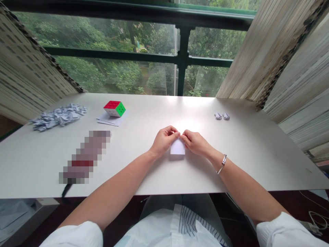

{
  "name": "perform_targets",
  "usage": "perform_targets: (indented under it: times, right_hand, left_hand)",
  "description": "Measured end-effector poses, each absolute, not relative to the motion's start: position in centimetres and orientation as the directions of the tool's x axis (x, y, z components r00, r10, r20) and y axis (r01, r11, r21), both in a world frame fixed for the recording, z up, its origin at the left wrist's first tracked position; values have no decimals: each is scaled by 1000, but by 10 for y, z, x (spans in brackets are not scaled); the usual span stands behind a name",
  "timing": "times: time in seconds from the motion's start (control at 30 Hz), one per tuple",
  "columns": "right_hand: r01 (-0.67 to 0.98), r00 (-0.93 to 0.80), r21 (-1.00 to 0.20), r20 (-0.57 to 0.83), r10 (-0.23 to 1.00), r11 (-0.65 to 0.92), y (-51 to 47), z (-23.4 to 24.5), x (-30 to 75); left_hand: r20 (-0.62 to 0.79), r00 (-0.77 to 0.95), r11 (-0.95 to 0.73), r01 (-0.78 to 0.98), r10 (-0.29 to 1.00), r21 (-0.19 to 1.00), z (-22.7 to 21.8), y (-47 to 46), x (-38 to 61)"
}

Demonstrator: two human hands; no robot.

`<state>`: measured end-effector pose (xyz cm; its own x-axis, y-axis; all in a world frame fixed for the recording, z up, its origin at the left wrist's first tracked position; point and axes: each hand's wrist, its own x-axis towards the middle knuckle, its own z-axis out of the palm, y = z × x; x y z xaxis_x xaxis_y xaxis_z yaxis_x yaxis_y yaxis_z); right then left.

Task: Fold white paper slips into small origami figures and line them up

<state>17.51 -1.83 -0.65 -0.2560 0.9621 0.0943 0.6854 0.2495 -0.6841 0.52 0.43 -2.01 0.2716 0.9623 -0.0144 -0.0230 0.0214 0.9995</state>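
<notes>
A small piece of white paper (pixel 178 148) is held at its far edge between my two hands, just above the white table. My left hand (pixel 166 139) pinches the paper's far left part with thumb and fingers. On the other side, my right hand (pixel 194 141) pinches it close beside the left, the fingertips nearly meeting. The paper's near part hangs toward me, its lower edge straight. My fingers hide its top, so the fold there cannot be made out.
Two small folded paper pieces (pixel 222 116) lie at the back right. A puzzle cube (pixel 114 108) rests on paper sheets (pixel 110 120) at the back left, beside a heap of folded papers (pixel 60 116). A blurred-out object (pixel 86 157) lies left on the table (pixel 246 147).
</notes>
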Motion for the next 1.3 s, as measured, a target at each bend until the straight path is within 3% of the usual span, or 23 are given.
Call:
perform_targets:
  times: [0.37,0.5,0.83,1.17,1.3]
  right_hand:
    - [597,-197,-777,101,975,200,-15,-9,182]
    - [573,-189,-798,93,978,187,-15,-8,182]
    - [507,-126,-835,175,977,215,-11,-14,186]
    - [526,-175,-774,307,935,353,-10,-18,187]
    - [541,-134,-771,315,939,336,-10,-18,187]
  left_hand:
    - [6,310,5,-34,951,999,-17,8,1]
    - [72,290,-63,-38,954,997,-17,9,-1]
    - [44,349,-11,-97,936,995,-14,9,-2]
    - [86,250,-71,-65,965,995,-13,7,0]
    - [117,236,-115,-22,965,993,-16,8,-1]
